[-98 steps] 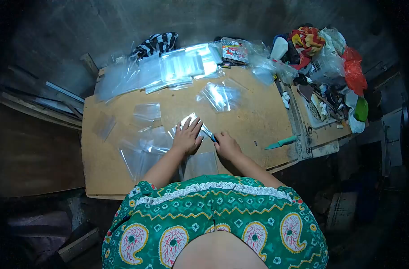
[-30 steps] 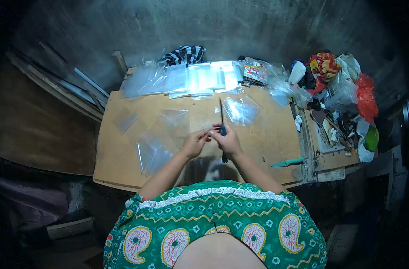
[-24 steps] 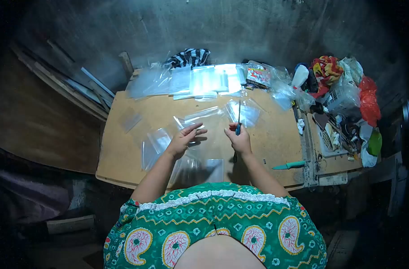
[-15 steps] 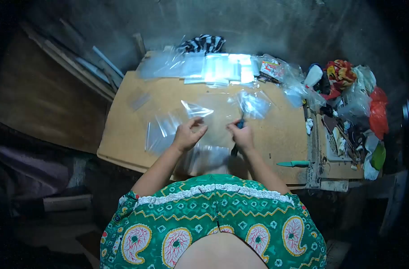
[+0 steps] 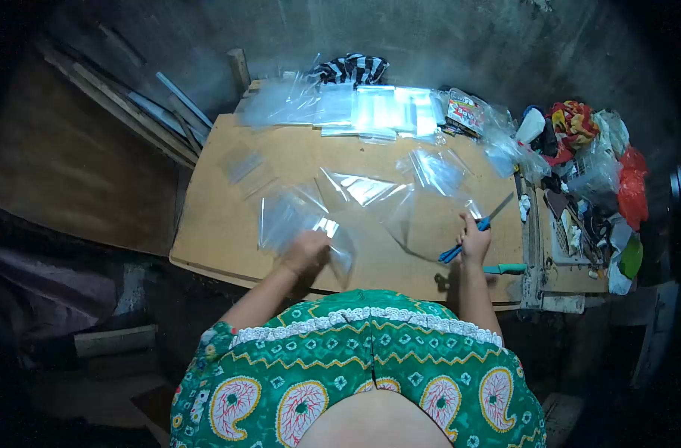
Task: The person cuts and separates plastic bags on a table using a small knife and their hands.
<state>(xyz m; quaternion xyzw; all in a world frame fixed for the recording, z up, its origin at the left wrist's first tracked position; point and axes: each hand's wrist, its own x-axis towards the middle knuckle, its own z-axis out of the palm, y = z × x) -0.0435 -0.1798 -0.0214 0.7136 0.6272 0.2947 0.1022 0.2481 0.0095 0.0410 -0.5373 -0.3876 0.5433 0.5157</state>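
Observation:
My left hand (image 5: 308,252), smeared by motion, is curled down at the near side of the left plastic pile. A clear plastic sheet (image 5: 343,252) comes out from under its fingers, which look closed on it. Beneath and beyond lie more clear plastic sheets (image 5: 281,216). My right hand (image 5: 475,242) is wrapped round blue-handled scissors (image 5: 451,254), blades pointing up and to the right. A folded clear sheet (image 5: 367,188) lies in the middle of the board, and another clear plastic piece (image 5: 437,173) is farther right.
Stacked clear plastic bags (image 5: 374,110) line the back edge of the wooden board (image 5: 228,224). A green-handled knife (image 5: 505,269) lies near the right edge. Beyond it are a tray of tools (image 5: 572,239), a red plastic bag (image 5: 633,190) and crumpled bags. Planks (image 5: 131,112) lean at the left.
My left hand has come down toward the near left pile with plastic. My right hand has swung right with the scissors, whose blades now tilt to the right. Plastic near the front edge has shifted.

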